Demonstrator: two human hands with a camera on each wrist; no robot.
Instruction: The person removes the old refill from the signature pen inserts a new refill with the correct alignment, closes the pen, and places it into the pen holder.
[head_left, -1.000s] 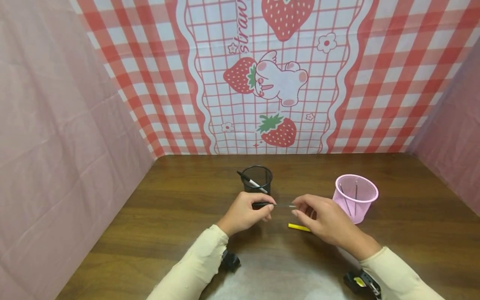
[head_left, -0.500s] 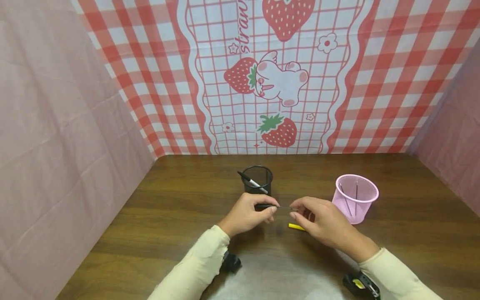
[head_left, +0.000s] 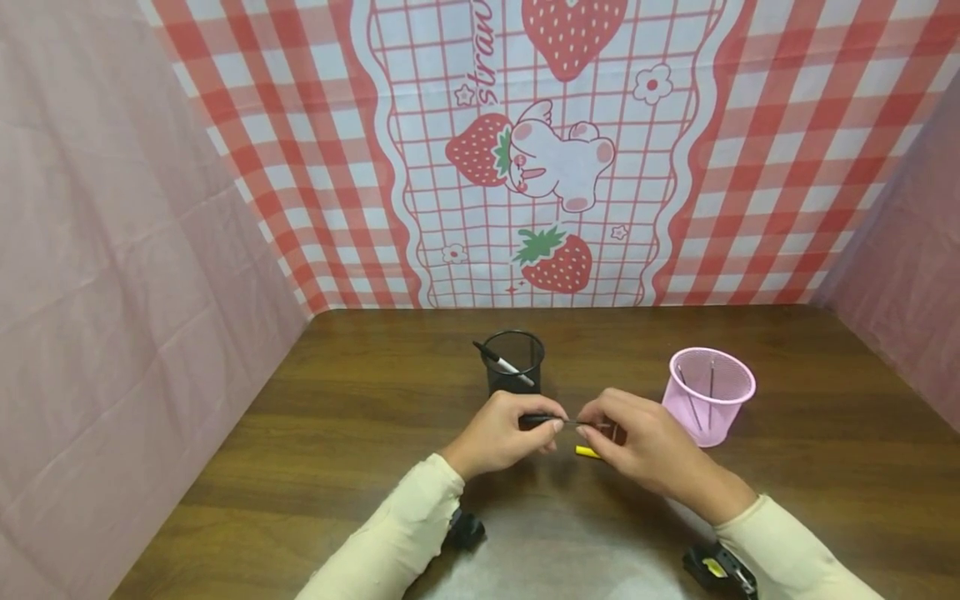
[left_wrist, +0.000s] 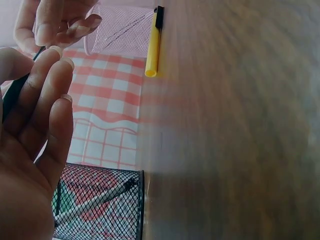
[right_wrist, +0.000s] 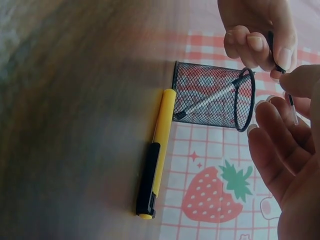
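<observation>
In the head view my left hand pinches the black grip section of a pen between thumb and fingers. A thin pen refill, dark with a clear end, runs from it towards my right hand. My right thumb and forefinger pinch the refill, its clear end passing beyond them over the palm in the right wrist view. Both hands are close together above the table. Beneath them lies a yellow pen barrel with a black clip; its near end looks open and hollow in the left wrist view.
A black mesh cup with a white, black-ended pen leaning in it stands behind my left hand. To the right is a pink mesh cup holding two thin rods. The brown wooden table meets a strawberry-print cloth at the back.
My left hand has moved slightly right and nearer with the black grip section, narrowing the gap to my right hand. Less refill shows between the hands, and its end now extends past the right fingertips.
</observation>
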